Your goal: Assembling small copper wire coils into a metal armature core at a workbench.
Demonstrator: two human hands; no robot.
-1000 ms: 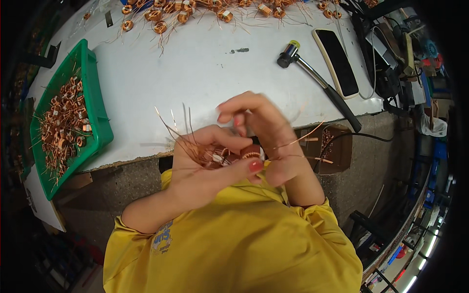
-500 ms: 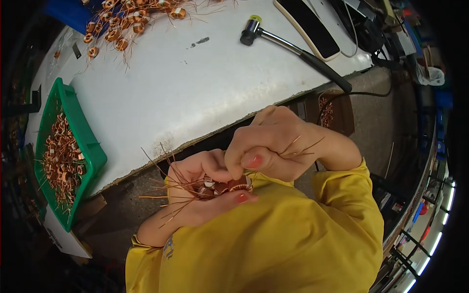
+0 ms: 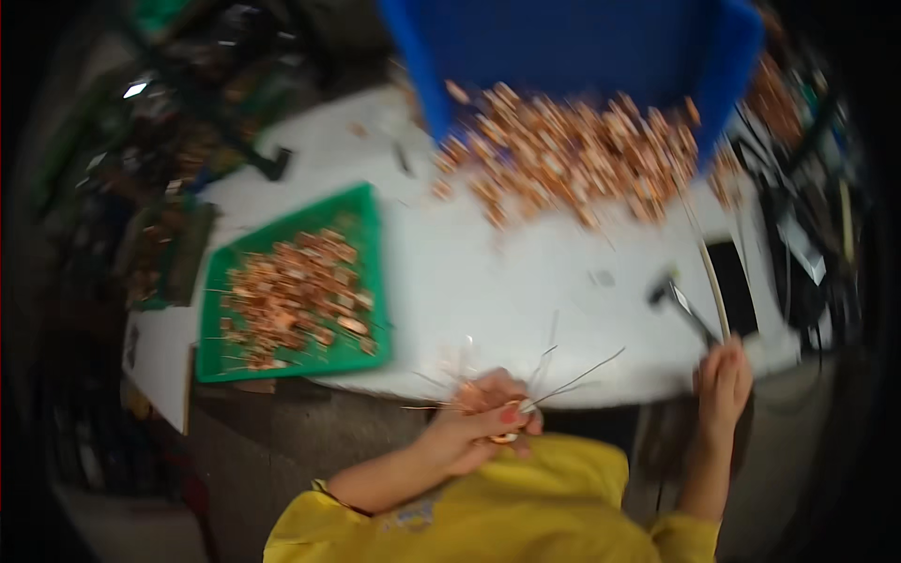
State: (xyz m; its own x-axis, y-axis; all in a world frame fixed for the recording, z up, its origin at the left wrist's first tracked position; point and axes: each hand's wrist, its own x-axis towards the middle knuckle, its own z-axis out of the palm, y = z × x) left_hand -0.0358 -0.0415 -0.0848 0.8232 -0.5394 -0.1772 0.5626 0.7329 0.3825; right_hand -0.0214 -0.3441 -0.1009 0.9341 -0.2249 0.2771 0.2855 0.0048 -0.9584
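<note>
My left hand is closed round several copper-wire coils, held low in front of the table's near edge. Thin wire ends stick out past its fingers on both sides. At the right, my right hand has its fingers wrapped round the handle end of a mallet. The mallet's dark head points away to the left, over the white table. Blur hides the finer detail of the fingers and coils.
A green tray full of coils stands at the left of the white table. At the back, loose coils spill from a blue bin. A long black pad with a pale edge lies at the right, near dark equipment.
My right hand has left the coils beside my left hand and moved right, onto the mallet's handle. My left hand keeps the coils. The view has swung, bringing the blue bin into sight.
</note>
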